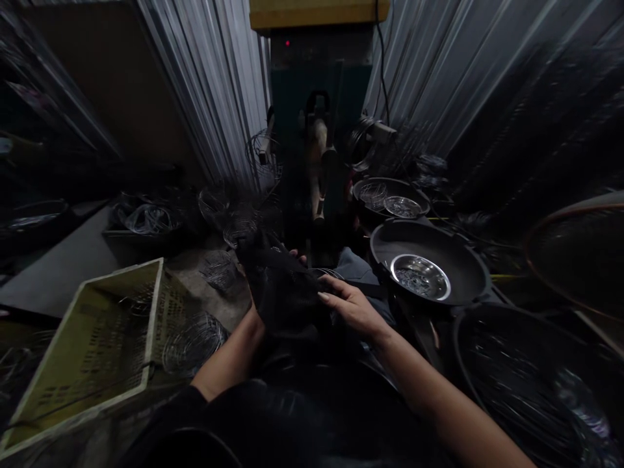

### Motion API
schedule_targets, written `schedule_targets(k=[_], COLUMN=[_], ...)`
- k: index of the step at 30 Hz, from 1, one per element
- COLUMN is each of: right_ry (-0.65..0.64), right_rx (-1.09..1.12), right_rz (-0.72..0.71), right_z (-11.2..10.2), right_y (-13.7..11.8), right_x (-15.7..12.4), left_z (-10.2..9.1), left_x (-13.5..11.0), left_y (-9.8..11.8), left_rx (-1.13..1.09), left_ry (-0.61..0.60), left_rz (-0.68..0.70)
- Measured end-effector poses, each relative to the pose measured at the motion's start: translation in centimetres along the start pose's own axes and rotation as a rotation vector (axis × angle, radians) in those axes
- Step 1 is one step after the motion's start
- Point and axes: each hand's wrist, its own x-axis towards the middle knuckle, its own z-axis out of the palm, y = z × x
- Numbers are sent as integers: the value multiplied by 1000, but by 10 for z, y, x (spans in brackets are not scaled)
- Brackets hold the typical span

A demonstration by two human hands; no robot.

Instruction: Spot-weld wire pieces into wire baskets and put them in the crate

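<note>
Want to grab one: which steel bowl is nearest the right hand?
The larger bowl, in the near black pan by the right hand; the smaller bowl sits farther back, in a second pan.

Mesh bundle (pixel 280 292) showing black, fine net pattern. Crate (pixel 92 351) glowing yellow-green, dark rectangular slots running in grid rows, pale rim framing them. Steel bowl (pixel 420 277) gleaming silver inside black pan (pixel 468 273). Corrugated wall (pixel 209 84) striping silver and grey. Machine housing (pixel 316 97) showing dark green beneath yellow cap (pixel 316 13), red indicator light (pixel 287 43) glowing. Thin cable (pixel 504 276) running yellow beside pan.
</note>
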Motion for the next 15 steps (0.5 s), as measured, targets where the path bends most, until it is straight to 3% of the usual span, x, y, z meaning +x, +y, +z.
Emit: schedule_targets(k=[4,9,12,15], right_ry=[-69,-48,20,71], right_rx=[-43,-253,-409,-483], right_rz=[-9,-140,-232,-271], right_z=[8,15,19,23], right_y=[-8,-10,-9,-9], right_x=[-2,-6,-9,-12], left_z=[-3,11,12,1], left_x=[2,-4,-9,-10], left_y=[-4,1,5,6], left_rx=[-39,-2,71,166], left_ry=[-114,-102,-15,144], left_rz=[-13,-44,-83,-227])
